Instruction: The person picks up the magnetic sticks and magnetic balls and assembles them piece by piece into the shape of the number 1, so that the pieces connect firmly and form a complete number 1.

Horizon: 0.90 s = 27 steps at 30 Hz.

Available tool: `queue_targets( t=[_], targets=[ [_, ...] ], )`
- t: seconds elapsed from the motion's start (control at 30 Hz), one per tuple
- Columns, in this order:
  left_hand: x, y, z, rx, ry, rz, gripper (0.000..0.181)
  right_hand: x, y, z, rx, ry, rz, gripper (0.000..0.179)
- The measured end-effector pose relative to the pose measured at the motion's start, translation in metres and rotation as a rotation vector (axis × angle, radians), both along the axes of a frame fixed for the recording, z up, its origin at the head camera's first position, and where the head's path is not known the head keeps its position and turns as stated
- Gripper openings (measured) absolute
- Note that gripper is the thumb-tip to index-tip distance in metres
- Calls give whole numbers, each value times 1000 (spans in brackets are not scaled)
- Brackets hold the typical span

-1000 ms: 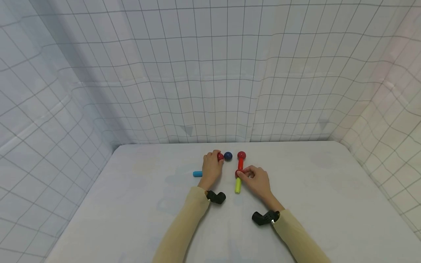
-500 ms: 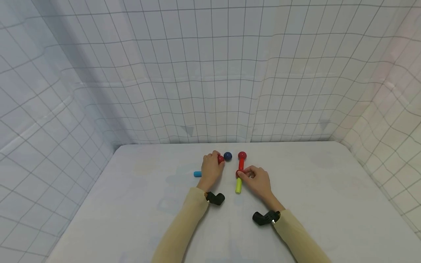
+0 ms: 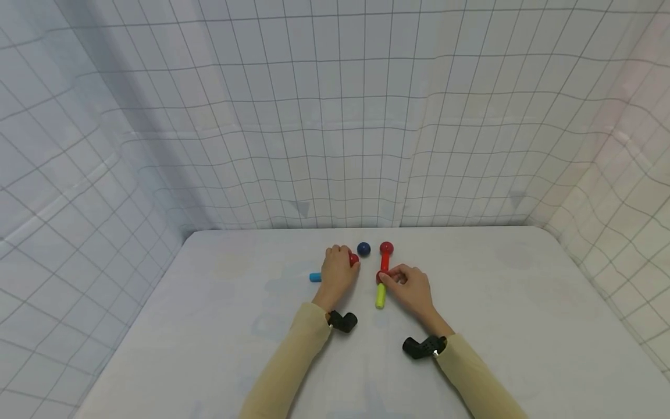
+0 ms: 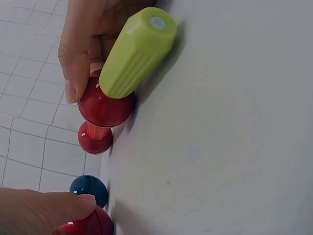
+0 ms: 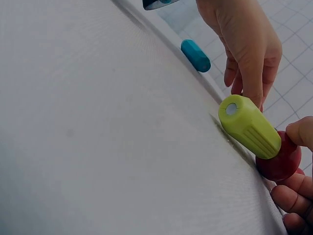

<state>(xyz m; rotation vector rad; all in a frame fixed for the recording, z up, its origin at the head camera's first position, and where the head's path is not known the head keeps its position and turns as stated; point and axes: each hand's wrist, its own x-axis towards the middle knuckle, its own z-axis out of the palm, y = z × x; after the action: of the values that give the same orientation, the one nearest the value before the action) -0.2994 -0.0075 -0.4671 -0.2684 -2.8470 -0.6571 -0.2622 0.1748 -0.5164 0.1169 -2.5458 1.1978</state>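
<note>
My left hand (image 3: 337,272) grips a red ball (image 3: 354,259), its thumb resting on the near side in the left wrist view. The fingers on the ball's far side are partly hidden. My right hand (image 3: 412,289) pinches a second red ball (image 5: 279,165) between thumb and fingers. A yellow-green ribbed stick (image 3: 380,295) with a pale round end joins this ball and points towards me. On its far side a red stick (image 3: 385,262) leads to a third red ball (image 3: 387,248). Between the hands, farther back, lies a dark blue ball (image 3: 363,249).
A light blue stick (image 3: 315,277) lies left of the left hand, partly covered by it in the head view. The white table (image 3: 220,326) ends at a back edge close behind the balls. Grid-patterned white curtains (image 3: 335,145) surround the table.
My left hand has drawn its red ball slightly towards me, leaving a wider gap to the dark blue ball. The right hand keeps its pinch in nearly the same place.
</note>
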Motion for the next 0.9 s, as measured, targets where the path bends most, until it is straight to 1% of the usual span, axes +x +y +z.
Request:
queue_targets(
  t=[0.27,0.57,0.67,0.77,0.9],
  targets=[
    [10,1,-4,37,-58,-60,33,1,0,1,-3,2,3,24],
    [27,-1,-6,24,-17,-126,36,-1,1,-1,-2,35,8,25],
    [32,-3,-7,39,-2,-147,33,-1,1,-1,-2,42,10,25],
    [37,-5,-8,74,8,-161,30,-2,2,0,-2,43,12,26],
    [43,-7,-10,120,-20,-161,31,-1,2,1,-9,38,16,27]
  ],
)
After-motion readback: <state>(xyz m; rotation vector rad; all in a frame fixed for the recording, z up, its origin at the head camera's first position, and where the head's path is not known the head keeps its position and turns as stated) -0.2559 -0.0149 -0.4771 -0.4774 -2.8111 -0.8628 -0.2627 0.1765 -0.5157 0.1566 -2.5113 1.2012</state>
